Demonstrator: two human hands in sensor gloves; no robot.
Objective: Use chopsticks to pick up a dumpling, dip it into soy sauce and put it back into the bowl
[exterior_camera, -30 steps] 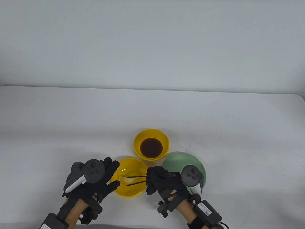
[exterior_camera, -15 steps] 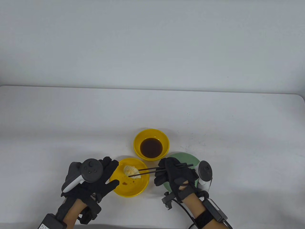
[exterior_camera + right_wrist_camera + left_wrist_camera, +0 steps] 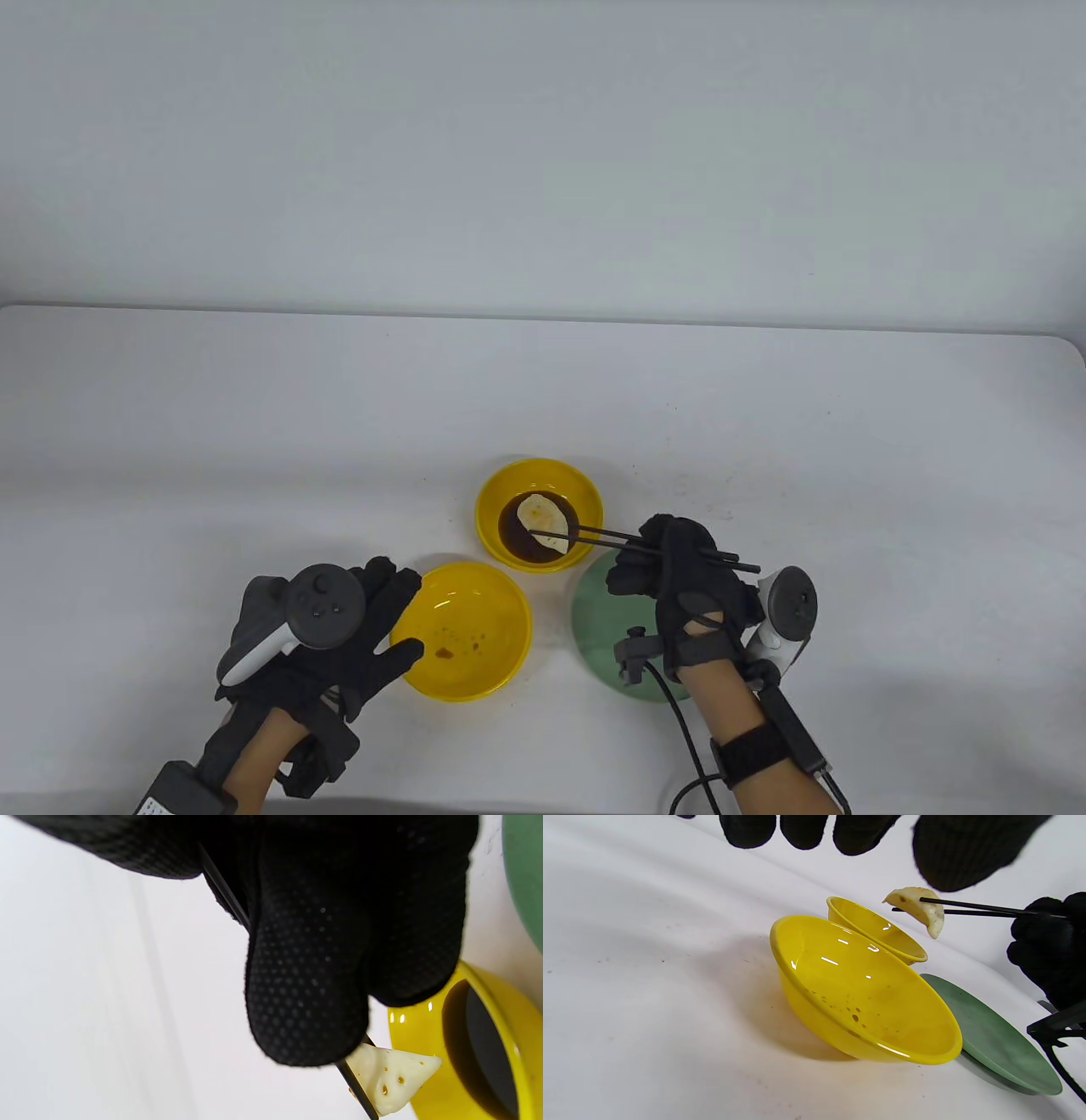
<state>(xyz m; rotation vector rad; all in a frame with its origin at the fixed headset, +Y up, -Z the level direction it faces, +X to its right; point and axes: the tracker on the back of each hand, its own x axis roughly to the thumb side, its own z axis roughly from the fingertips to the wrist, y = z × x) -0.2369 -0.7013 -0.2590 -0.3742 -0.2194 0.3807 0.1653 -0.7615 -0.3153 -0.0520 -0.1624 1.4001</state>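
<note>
My right hand [image 3: 670,564] grips a pair of black chopsticks [image 3: 628,539] that pinch a pale dumpling [image 3: 545,518]. In the table view the dumpling lies over the dark soy sauce in the far yellow bowl [image 3: 501,488]; in the left wrist view the dumpling [image 3: 920,910] hangs above that bowl [image 3: 878,931]. The near yellow bowl [image 3: 501,645] holds only brown sauce specks. My left hand [image 3: 373,628] lies with fingers straight against this bowl's left rim. In the right wrist view a gloved finger [image 3: 309,976] fills the frame, with the dumpling [image 3: 392,1075] beside the sauce bowl [image 3: 424,1031].
A green plate [image 3: 611,628] lies right of the near bowl, partly under my right hand and wrist. A cable [image 3: 679,722] runs from the right wrist toward the table's front edge. White tabletop stretches behind and to both sides of the bowls.
My right hand has carried the dumpling on the chopsticks up out of the near yellow bowl and back to the soy sauce bowl. The left hand has stayed at the near bowl.
</note>
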